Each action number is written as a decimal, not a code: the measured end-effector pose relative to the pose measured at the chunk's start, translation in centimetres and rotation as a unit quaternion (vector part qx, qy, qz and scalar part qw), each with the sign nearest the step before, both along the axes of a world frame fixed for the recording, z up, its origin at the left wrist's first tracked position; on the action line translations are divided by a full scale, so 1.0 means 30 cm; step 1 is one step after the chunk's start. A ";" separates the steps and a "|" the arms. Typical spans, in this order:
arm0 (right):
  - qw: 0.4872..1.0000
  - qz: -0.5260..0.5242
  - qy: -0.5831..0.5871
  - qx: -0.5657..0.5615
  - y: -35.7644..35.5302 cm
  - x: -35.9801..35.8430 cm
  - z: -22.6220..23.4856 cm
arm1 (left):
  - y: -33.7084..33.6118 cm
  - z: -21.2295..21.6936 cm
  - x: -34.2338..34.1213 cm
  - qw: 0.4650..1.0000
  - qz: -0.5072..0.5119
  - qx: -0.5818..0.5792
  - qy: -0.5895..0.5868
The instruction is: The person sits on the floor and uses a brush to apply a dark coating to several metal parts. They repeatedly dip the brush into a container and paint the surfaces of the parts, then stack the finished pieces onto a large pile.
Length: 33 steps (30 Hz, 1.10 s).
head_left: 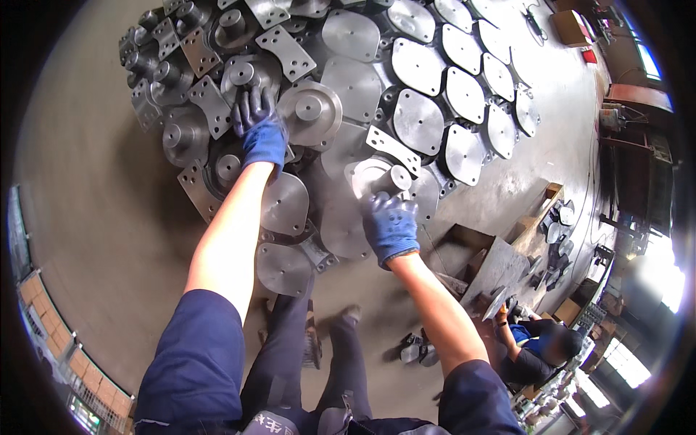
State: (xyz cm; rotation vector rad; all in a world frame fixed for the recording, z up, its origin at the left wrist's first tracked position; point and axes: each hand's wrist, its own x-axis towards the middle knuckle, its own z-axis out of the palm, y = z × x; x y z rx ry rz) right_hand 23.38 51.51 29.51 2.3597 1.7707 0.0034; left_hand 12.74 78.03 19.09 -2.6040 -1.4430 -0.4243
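Observation:
My left hand [259,130], in a blue glove with dark coated fingers, rests with outstretched fingers at the lower edge of a stubbed metal part [242,72] in the heap. Beside it lies a round flanged metal part [309,109] with a short central stub. My right hand [391,226], gloved alike, has its fingers bent over the near edge of another flanged metal part [371,177], whose stub points up. A curved metal bracket with holes [393,149] lies just beyond that part. The undersides of both hands are hidden.
Flat rounded metal plates [419,122] cover the heap's right side; drilled brackets [286,52] and stubbed parts fill its left. A wooden crate [500,268] stands to the right. Beyond it, a co-worker [536,348] holds a metal plate. My legs stand close to the heap's near edge.

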 end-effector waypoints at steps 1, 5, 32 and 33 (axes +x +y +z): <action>0.998 0.020 -0.018 -0.057 -0.020 -0.017 -0.056 | -0.006 0.000 0.004 1.000 -0.003 -0.001 -0.007; 0.998 -0.006 0.023 -0.057 -0.040 -0.070 -0.111 | 0.003 0.010 -0.007 1.000 -0.017 -0.014 -0.022; 0.878 -0.006 0.352 -0.324 0.319 0.261 0.113 | 0.006 0.064 0.006 0.999 0.009 -0.048 -0.009; 0.855 -0.033 0.403 -0.324 0.363 0.291 0.140 | 0.007 0.060 0.001 0.999 0.011 -0.046 -0.010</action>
